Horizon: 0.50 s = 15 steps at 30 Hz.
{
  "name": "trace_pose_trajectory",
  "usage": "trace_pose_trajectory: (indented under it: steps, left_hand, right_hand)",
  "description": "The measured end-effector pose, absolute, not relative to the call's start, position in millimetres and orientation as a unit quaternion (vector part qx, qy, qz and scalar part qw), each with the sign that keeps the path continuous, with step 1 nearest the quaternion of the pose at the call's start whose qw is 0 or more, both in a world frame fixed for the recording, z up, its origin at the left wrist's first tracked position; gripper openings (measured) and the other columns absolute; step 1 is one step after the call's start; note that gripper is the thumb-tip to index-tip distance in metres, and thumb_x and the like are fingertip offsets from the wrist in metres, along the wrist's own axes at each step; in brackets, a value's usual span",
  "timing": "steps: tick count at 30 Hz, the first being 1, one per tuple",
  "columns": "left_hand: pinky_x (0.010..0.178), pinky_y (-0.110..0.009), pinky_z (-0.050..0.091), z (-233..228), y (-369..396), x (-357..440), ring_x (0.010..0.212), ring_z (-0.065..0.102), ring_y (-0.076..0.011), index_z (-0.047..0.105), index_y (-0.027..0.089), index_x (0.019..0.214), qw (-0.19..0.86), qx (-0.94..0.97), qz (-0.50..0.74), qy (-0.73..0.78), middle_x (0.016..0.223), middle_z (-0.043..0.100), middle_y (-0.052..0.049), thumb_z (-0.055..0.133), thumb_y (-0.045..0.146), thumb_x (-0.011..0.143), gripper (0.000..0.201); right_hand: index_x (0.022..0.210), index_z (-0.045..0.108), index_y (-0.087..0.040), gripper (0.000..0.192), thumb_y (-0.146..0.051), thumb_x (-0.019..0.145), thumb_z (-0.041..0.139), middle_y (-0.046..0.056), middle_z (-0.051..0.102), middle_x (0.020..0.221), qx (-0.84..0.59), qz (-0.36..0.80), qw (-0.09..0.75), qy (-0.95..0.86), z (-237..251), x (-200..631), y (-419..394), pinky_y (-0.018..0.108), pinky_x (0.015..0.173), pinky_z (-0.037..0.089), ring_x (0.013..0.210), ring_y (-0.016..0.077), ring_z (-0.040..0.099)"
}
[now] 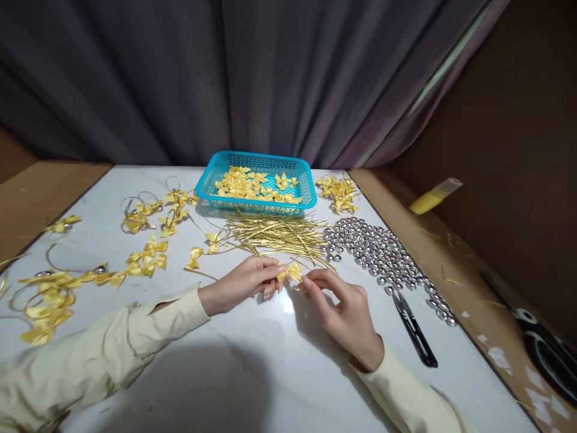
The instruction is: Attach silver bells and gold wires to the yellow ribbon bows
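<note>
White marbled tabletop (297, 385): left edge slants from the upper left down to the left margin, right edge from upper right to the bottom right corner, far edge along a dark grey-purple pleated curtain (265, 78). Open room is mainly the plain surface at lower centre, shadowed in part. Mid-frame is tighter: turquoise perforated plastic basket (256, 205) of yellow bows at upper centre, heap of thin gold metallic ties (283, 233) just below it, spread of shiny silver round pieces (381, 249) at right, black-handled thread snips (415, 334) below those. Loose yellow ribbon bows with gold loops (51, 300) cover the left side; another cluster of yellow bows (339, 193) at upper right. Thing in work: small glossy yellow satin bow (293, 272), just right of centre frame, up between both hands, loops spread, tail detail too small to tell. Left hand (256, 278) comes in from lower left, cream sleeve, thumb and fingers pinching the bow's left side. Right hand (345, 305) comes from lower right, fingers bent, thumb and index tips at the bow's right edge; can't tell whether they grip it or only touch.
</note>
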<state>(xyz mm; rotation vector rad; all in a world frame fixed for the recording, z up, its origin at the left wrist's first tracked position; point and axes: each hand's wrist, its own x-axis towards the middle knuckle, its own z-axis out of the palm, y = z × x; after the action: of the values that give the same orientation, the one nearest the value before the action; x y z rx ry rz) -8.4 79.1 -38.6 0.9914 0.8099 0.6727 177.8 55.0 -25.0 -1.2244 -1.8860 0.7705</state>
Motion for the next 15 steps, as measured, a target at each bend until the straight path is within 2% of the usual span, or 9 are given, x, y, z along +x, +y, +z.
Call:
trace_pose_trajectory:
  steps: [4, 15]
  left_hand:
    - [0.047, -0.02, 0.028, -36.6, 79.6, -8.9, 0.045, 0.032, -0.0059, 0.049, 0.013, 0.066, 0.77, 0.428, 0.309, 0.359, 0.05, 0.039, 0.006, 0.055, 0.036, 0.083, 0.029]
    - [0.046, -0.019, 0.029, -37.5, 79.7, -9.0, 0.043, 0.028, -0.0046, 0.05, 0.012, 0.067, 0.783, 0.406, 0.309, 0.355, 0.049, 0.039, 0.006, 0.055, 0.033, 0.084, 0.027]
  right_hand:
    - [0.081, 0.055, -0.019, 0.009, -0.019, 0.086, 0.047, 0.003, 0.065, 0.066, -0.458, 0.241, 0.35, -0.781, -32.2, 178.5, 51.9, 0.021, 0.05, 0.042, 0.055, 0.0122, 0.06]
    - [0.079, 0.054, -0.019, 0.011, -0.018, 0.086, 0.046, 0.001, 0.063, 0.061, -0.458, 0.225, 0.344, -0.788, -34.8, 178.6, 50.7, 0.021, 0.048, 0.04, 0.051, 0.0117, 0.058]
